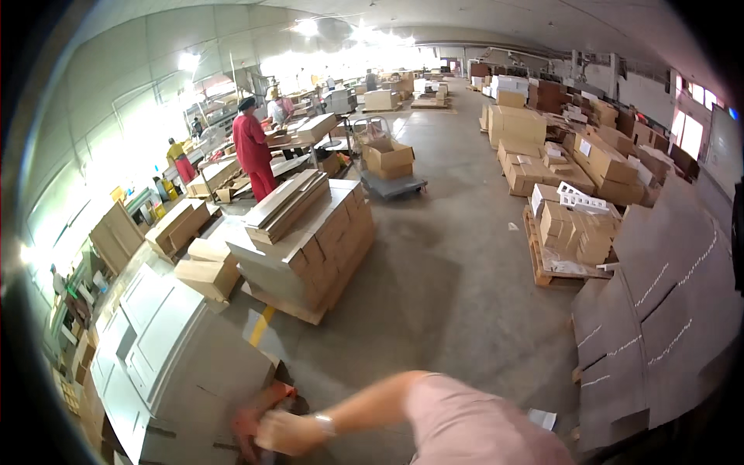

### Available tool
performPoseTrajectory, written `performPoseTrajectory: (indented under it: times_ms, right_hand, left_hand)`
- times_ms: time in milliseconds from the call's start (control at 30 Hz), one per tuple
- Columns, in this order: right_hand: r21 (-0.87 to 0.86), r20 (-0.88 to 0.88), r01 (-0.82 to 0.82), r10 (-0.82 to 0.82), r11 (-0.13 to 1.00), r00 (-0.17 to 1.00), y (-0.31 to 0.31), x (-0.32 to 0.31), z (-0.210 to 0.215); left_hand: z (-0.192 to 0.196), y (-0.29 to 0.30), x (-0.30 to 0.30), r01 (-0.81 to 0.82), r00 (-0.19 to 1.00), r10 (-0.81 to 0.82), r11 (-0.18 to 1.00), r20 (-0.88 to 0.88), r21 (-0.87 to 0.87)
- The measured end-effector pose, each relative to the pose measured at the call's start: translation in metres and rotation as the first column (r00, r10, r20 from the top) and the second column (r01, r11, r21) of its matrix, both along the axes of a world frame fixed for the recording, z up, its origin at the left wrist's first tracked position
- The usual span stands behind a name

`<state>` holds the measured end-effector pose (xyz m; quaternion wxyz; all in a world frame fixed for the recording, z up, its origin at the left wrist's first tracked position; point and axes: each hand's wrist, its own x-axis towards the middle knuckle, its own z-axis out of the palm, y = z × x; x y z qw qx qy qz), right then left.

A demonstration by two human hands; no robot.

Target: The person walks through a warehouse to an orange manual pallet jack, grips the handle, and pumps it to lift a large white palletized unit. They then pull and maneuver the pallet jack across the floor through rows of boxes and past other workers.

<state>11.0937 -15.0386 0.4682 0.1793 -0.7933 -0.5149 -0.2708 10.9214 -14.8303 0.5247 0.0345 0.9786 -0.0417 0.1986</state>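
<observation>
My right hand [288, 432] reaches to the left across the lower edge, with a light band at the wrist and a pink sleeve [473, 418] behind it. Its fingers are curled against a red metal part [252, 415], which looks like the handle of a pallet truck; motion blurs both somewhat. Right beside that part rises a tall stack of white and grey panels [198, 372], with white shaped pieces [147, 329] on top. My left hand is outside the picture.
Ahead stands a pallet of stacked boards [302, 256]. A flat trolley [395, 186] carries an open carton [387, 157]. On the right are leaning grey sheets [659, 318] and a wooden pallet [542, 260] of cartons. A person in red [252, 147] stands at the left benches.
</observation>
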Motion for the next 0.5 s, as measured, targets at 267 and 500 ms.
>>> performPoseTrajectory:
  times_ms: [267, 500]
  right_hand:
    - [-0.086, -0.063, -0.085, 0.080, 0.993, 0.995, -0.086, -0.091, -0.086]
    - [-0.298, -0.329, -0.030, -0.073, 0.954, 0.941, 0.065, 0.004, 0.063]
  left_hand:
    - [-0.124, -0.032, -0.090, 0.096, 0.975, -0.078, 0.992, -0.208, 0.077]
    - [0.037, 0.057, 0.001, -0.066, 0.997, 0.061, 0.987, -0.043, -0.149]
